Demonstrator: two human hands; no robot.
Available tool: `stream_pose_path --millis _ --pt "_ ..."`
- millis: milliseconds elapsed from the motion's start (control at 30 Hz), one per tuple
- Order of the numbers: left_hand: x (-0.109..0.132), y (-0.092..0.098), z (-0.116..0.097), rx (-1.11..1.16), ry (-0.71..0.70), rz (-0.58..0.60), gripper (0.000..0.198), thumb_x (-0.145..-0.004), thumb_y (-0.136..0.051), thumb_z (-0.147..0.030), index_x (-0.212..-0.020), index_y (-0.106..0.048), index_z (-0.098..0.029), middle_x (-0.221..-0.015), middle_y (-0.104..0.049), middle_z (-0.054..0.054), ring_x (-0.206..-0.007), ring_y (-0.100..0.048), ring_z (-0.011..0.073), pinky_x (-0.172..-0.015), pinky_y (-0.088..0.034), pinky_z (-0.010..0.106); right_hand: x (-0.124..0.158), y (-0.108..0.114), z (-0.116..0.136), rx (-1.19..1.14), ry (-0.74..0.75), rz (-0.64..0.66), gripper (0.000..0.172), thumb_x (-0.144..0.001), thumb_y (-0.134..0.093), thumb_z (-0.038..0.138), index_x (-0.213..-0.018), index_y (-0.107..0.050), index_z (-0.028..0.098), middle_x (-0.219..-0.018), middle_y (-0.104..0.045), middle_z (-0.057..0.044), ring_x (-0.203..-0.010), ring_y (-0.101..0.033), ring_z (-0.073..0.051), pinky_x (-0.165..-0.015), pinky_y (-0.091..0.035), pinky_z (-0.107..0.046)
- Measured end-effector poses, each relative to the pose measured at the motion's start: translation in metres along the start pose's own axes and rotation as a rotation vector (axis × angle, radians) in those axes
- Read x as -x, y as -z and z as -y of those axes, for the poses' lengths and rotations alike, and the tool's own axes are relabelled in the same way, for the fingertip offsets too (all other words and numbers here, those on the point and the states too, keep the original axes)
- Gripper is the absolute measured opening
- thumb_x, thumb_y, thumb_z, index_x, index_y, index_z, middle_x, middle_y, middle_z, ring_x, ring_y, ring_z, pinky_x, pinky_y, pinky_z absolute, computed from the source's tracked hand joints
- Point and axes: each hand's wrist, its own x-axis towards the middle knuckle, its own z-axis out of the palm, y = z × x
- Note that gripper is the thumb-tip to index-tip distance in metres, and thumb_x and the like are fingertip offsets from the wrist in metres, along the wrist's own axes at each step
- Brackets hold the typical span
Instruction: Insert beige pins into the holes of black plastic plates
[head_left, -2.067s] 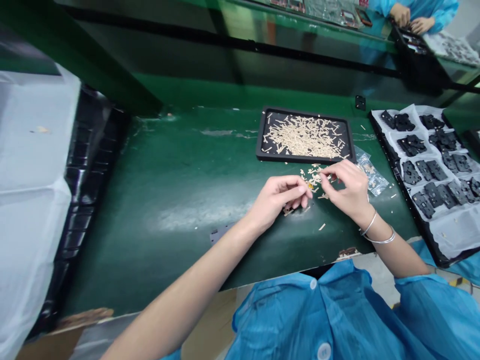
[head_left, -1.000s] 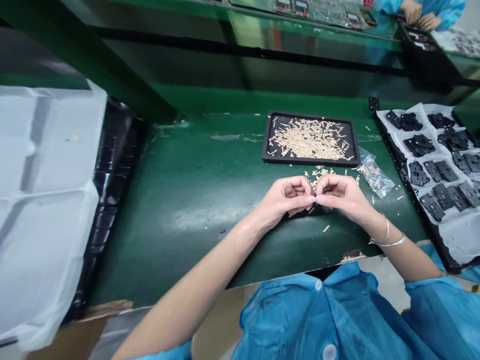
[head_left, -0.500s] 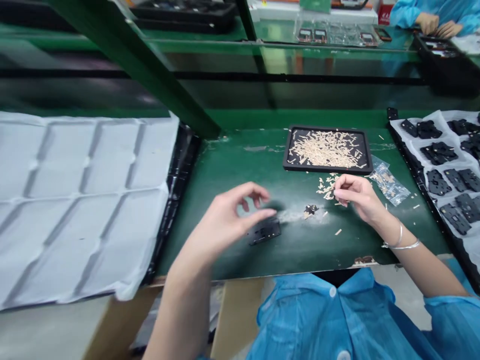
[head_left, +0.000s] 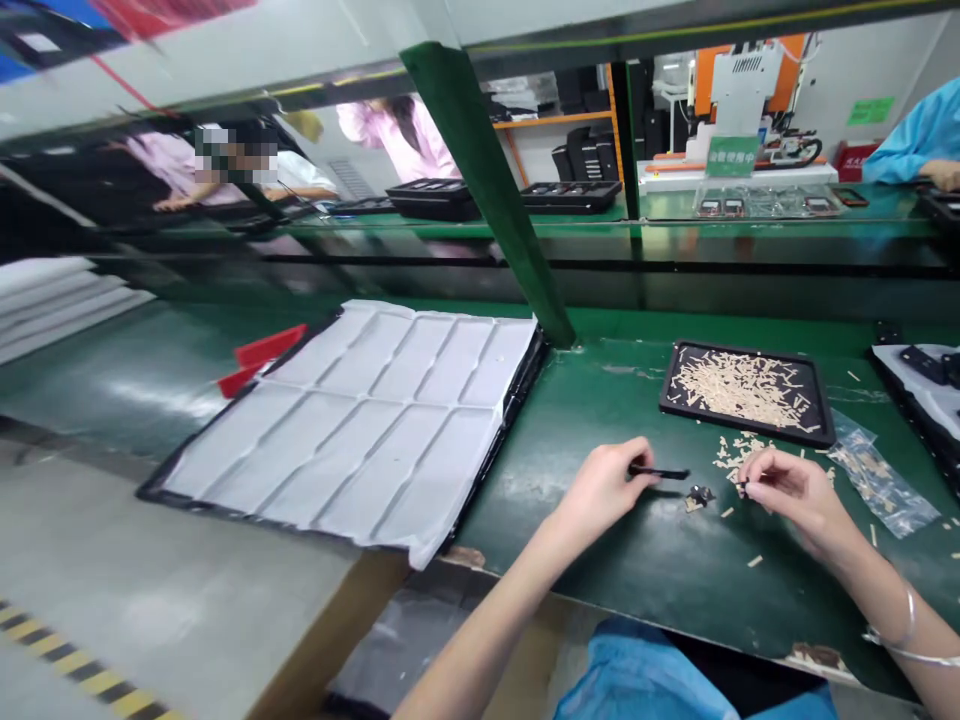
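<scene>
Fingers of the left hand (head_left: 604, 490) pinch a flat black part (head_left: 660, 472).
Right hand (head_left: 787, 490) fingers curl narrow above the green surface (head_left: 652, 570), their hold unclear.

White sheet (head_left: 360, 415) over black tray, left on green bench (head_left: 600, 420). Red pieces (head_left: 259, 362) beside its far left corner. Green post (head_left: 487, 190) rises behind. Clear bag (head_left: 877, 475) at right. Stacked black trays (head_left: 510, 195) on far counter; white-orange machine (head_left: 742, 95) beyond.
</scene>
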Motion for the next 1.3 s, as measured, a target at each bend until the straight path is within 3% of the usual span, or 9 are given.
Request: stream_pose_path --millis 133,300,400,533,700,833,967,1067,1300 --pt "-0.038 -0.038 -0.023 0.27 -0.112 0.008 0.01 -0.069 -0.071 -0.017 -0.066 -0.062 -0.018 -0.062 -0.054 -0.002 -0.061 -0.047 0.0134 -0.061 -0.036 0.026 -0.002 0.007 0.001 0.027 0.123 -0.02 0.02 -0.075 -0.076 0.035 -0.069 -0.065 0.02 -0.078 -0.069 -0.006 -0.077 -0.064 -0.018 -0.069 -0.051 -0.029" --pt "-0.051 -0.071 -0.024 0.676 -0.05 0.018 0.018 -0.074 -0.067 -0.031 -0.072 -0.055 -0.017 -0.068 -0.055 -0.001 -0.064 -0.052 0.0113 -0.061 -0.041 0.023 -0.008 0.004 0.001 -0.109 -0.085 -0.108 0.031 -0.067 -0.08 0.042 -0.069 -0.062 0.018 -0.068 -0.066 -0.003 -0.052 -0.053 -0.011 -0.045 -0.04 -0.022" --pt "-0.047 -0.072 -0.017 0.863 0.072 0.015 0.027 -0.074 -0.067 -0.037 -0.077 -0.048 -0.018 -0.065 -0.053 -0.005 -0.056 -0.049 0.008 -0.054 -0.038 0.019 -0.009 -0.004 0.003 -0.146 -0.097 -0.24 0.03 -0.064 -0.08 0.039 -0.069 -0.06 0.017 -0.064 -0.064 -0.001 -0.052 -0.051 -0.009 -0.044 -0.037 -0.019" --pt "-0.042 -0.063 -0.019 1.013 0.184 -0.028 0.036 -0.066 -0.076 -0.035 -0.079 -0.046 -0.019 -0.068 -0.052 -0.007 -0.054 -0.049 0.0053 -0.052 -0.041 0.016 -0.006 -0.013 0.01 0.011 -0.047 -0.338 0.02 -0.066 -0.075 0.031 -0.066 -0.059 0.018 -0.069 -0.061 0.0 -0.061 -0.054 -0.011 -0.049 -0.04 -0.02" --pt "-0.039 -0.058 -0.027 1.102 0.197 -0.144 0.039 -0.062 -0.082 -0.029 -0.072 -0.046 -0.018 -0.072 -0.056 -0.005 -0.057 -0.05 0.0053 -0.05 -0.044 0.016 -0.001 -0.02 0.016 0.076 -0.109 -0.262 0.013 -0.068 -0.068 0.026 -0.066 -0.058 0.018 -0.073 -0.063 -0.002 -0.068 -0.059 -0.013 -0.052 -0.041 -0.022" --pt "-0.039 -0.061 -0.026 1.09 0.206 -0.162 0.036 -0.064 -0.081 -0.03 -0.071 -0.048 -0.018 -0.066 -0.054 -0.006 -0.055 -0.047 0.0051 -0.05 -0.042 0.016 0.001 -0.027 0.019 0.076 -0.148 -0.203 0.01 -0.069 -0.066 0.024 -0.066 -0.057 0.018 -0.076 -0.065 -0.003 -0.07 -0.061 -0.014 -0.052 -0.043 -0.022" --pt "-0.04 -0.066 -0.023 1.085 0.215 -0.144 0.031 -0.063 -0.081 -0.028 -0.073 -0.053 -0.018 -0.062 -0.053 -0.007 -0.054 -0.048 0.0052 -0.052 -0.041 0.016 0.003 -0.029 0.025 0.084 -0.063 -0.229 0.008 -0.07 -0.065 0.02 -0.065 -0.058 0.019 -0.068 -0.062 0.0 -0.061 -0.056 -0.01 -0.051 -0.043 -0.021" --pt "-0.039 -0.069 -0.021 1.046 0.218 -0.11 0.028 -0.062 -0.082 -0.025 -0.074 -0.059 -0.017 -0.066 -0.058 -0.006 -0.059 -0.054 0.0066 -0.058 -0.045 0.017 0.003 -0.027 0.027 0.021 -0.076 -0.185 0.013 -0.072 -0.068 0.023 -0.068 -0.056 0.019 -0.073 -0.067 -0.002 -0.062 -0.061 -0.01 -0.052 -0.046 -0.021" --pt "-0.036 -0.065 -0.021 0.994 0.188 0.15 0.025 -0.065 -0.081 -0.022 -0.086 -0.07 -0.017 -0.086 -0.072 0.001 -0.08 -0.067 0.0135 -0.08 -0.052 0.023 -0.003 -0.017 0.023 -0.011 -0.076 -0.274 0.017 -0.072 -0.07 0.026 -0.07 -0.055 0.018 -0.073 -0.069 -0.002 -0.061 -0.062 -0.009 -0.049 -0.045 -0.019"
